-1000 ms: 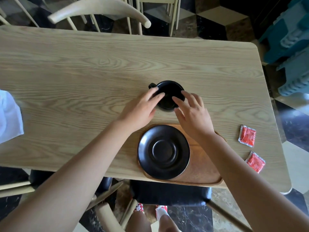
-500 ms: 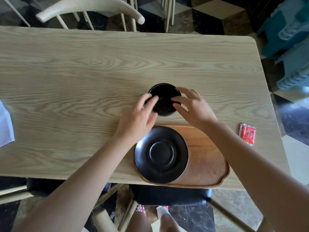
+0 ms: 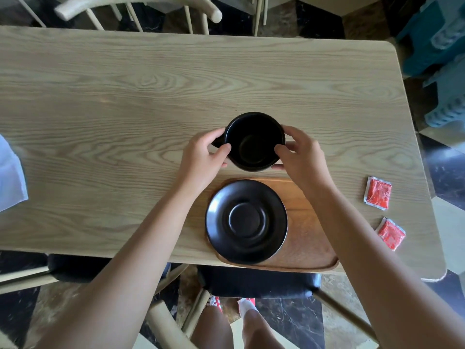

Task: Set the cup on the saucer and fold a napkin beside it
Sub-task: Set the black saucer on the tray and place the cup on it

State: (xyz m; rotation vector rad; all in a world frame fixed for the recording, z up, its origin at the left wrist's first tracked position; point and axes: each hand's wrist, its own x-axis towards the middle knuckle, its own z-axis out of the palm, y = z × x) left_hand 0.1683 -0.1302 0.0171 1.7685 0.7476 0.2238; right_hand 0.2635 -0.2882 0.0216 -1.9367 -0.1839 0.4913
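Observation:
A black cup [image 3: 254, 142] is held upright between both hands just beyond the tray, its handle toward the left under my fingers. My left hand [image 3: 202, 159] grips its left side and my right hand [image 3: 300, 154] grips its right side. It looks larger than before, seemingly raised off the table. The black saucer [image 3: 246, 221] lies empty on the left part of a wooden tray [image 3: 307, 238] at the near table edge. A white napkin [image 3: 11, 177] lies at the far left edge, partly cut off.
Two red sachets [image 3: 378, 192] [image 3: 391, 233] lie on the wooden table [image 3: 125, 109] right of the tray. Pale wooden chairs [image 3: 141, 6] stand beyond the far edge, and a black-seated chair [image 3: 256, 283] sits below the near edge. Blue plastic stools [image 3: 442, 59] are at the right.
Both hands have closed around the cup's sides; earlier the fingers only touched its rim. The cup now appears bigger and closer to the saucer.

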